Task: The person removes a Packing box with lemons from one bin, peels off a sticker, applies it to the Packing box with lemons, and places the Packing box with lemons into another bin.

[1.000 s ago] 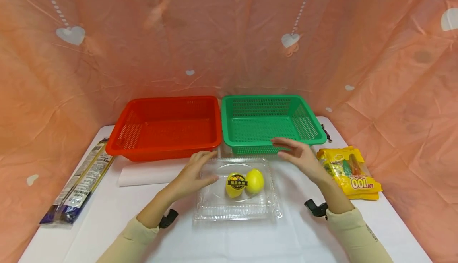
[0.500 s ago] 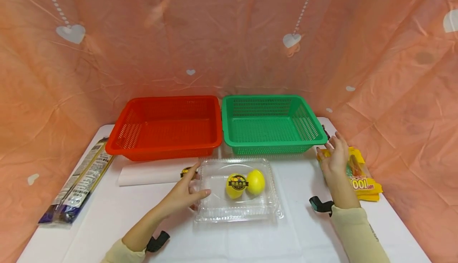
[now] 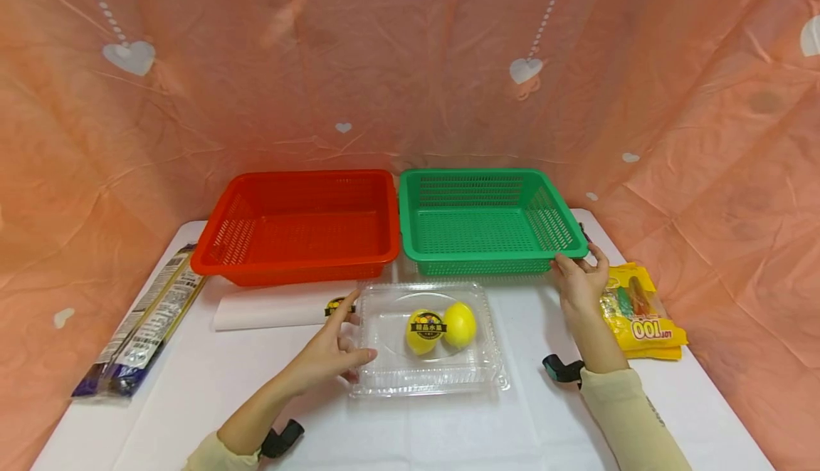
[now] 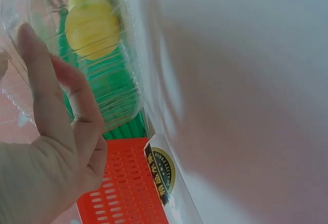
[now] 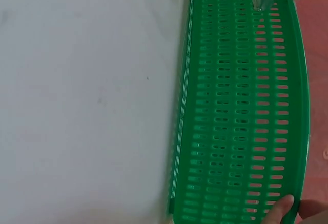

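Observation:
A clear plastic clamshell box (image 3: 384, 378) sits on the white table with two lemons (image 3: 460, 325) inside and a black label on its lid. My left hand (image 3: 327, 357) is at the box's left side, thumb reaching over the lid and fingers loosely bent along the wall (image 4: 110, 108). Farther right, my right hand (image 3: 581, 282) grips the near right corner of the green basket (image 3: 480, 256). The right wrist view has the thumb (image 5: 281, 208) on one side of the basket's rim and a finger on the other.
A red basket (image 3: 295, 272) stands beside the green one. In front of it lies a long white packet (image 3: 275, 309) with a similar label. A yellow candy bag (image 3: 647, 329) lies at the right, and long dark packages (image 3: 137, 346) at the left.
My right hand went from above the box out to the candy bag's side, then back left onto the green basket's corner. My left hand drew back to the box's left edge.

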Motion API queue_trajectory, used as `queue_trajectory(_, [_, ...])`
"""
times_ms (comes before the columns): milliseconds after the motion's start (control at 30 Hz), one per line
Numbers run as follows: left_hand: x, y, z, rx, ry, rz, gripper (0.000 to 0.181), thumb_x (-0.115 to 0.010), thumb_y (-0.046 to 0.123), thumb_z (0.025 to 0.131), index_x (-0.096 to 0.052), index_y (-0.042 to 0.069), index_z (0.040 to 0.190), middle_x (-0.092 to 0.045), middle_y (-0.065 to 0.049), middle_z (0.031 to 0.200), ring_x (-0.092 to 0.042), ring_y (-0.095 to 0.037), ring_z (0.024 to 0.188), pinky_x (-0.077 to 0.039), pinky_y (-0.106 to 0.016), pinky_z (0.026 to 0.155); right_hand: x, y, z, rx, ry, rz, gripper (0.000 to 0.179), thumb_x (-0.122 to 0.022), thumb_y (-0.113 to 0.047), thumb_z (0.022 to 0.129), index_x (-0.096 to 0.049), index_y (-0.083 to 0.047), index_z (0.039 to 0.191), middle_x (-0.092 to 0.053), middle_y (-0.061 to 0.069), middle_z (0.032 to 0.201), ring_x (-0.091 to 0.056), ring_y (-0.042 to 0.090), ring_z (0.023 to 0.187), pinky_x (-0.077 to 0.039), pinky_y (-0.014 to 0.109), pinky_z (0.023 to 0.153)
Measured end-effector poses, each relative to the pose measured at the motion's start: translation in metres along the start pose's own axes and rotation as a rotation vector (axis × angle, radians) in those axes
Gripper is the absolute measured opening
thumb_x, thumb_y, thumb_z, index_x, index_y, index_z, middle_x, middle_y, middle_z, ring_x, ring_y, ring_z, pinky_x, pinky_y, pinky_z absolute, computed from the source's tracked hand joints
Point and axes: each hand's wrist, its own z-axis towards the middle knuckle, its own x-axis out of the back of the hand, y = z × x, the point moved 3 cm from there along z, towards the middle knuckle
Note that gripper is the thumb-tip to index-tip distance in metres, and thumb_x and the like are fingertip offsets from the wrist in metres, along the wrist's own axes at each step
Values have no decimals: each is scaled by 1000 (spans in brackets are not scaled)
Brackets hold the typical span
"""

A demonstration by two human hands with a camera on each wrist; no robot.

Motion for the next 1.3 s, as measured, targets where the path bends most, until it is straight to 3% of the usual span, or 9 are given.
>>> queue_trajectory(200, [-1, 0, -1, 6, 19, 12, 100, -77, 13, 87, -10, 23, 160, -29, -28, 138, -60, -24, 60, -60, -37, 56, -1, 2, 1, 3, -7, -12, 67, -56, 20, 88, -29, -10, 141, -46, 14, 98, -63, 16, 64, -58, 22, 66])
queue_trajectory(567, [-4, -3, 1, -34, 14, -58, 98, -74, 9, 88, -10, 23, 161, -28, -26, 129, -59, -17, 56, -59, -33, 54, -3, 7, -1, 66, -17, 17, 63, -56, 23, 86, -33, -6, 137, -41, 8, 81, -61, 16, 60, -59, 23, 61])
queue_trajectory(800, [-6, -1, 1, -50, 33, -71, 100, -74, 3, 87, -10, 22, 161, -27, -24, 130, -58, -16, 57, -57, -30, 53, -4, 10, -2, 88, -9, 9, 65, -57, 22, 87, -32, -4, 140, -35, 7, 83, -61, 14, 59, -59, 22, 61])
queue_trajectory(1100, [-6, 9, -3, -51, 43, -21, 97, -73, 3, 86, -14, 23, 160, -27, -19, 126, -57, -17, 55, -57, -28, 54, -5, 8, -3, 88, -6, -7, 66, -56, 21, 88, -30, -4, 143, -34, 7, 86, -61, 12, 58, -59, 21, 62])
queue_trajectory(1300, [-6, 12, -6, -54, 49, -63, 97, -72, -2, 85, -15, 24, 160, -27, -19, 125, -56, -17, 54, -57, -28, 53, -4, 9, -3, 81, -8, 1, 65, -56, 21, 88, -31, -4, 142, -33, 7, 86, -62, 12, 59, -59, 21, 62])
